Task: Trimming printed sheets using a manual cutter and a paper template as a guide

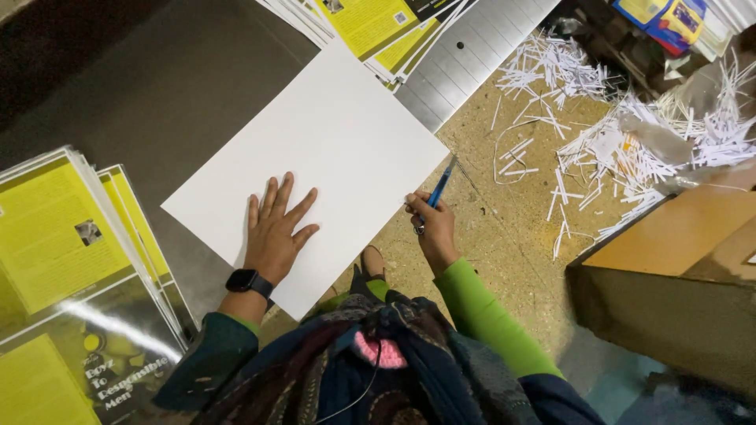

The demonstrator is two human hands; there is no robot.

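A large white sheet is laid flat on the grey counter, one corner reaching past the counter's edge over the speckled floor. The left hand is spread open, palm down, pressed on the lower part of the sheet with nothing gripped. The right hand is closed around a blue craft knife, whose tip is set at the sheet's right edge. For a clean cut, the sheet is best kept pinned under firm, even pressure, with the fingers held well clear of the blade's line. The knife is better drawn at a low angle in one steady pass. Stacks of yellow leaflets lie to the left and at the top, and white paper strips are scattered on the floor beside a brown box.
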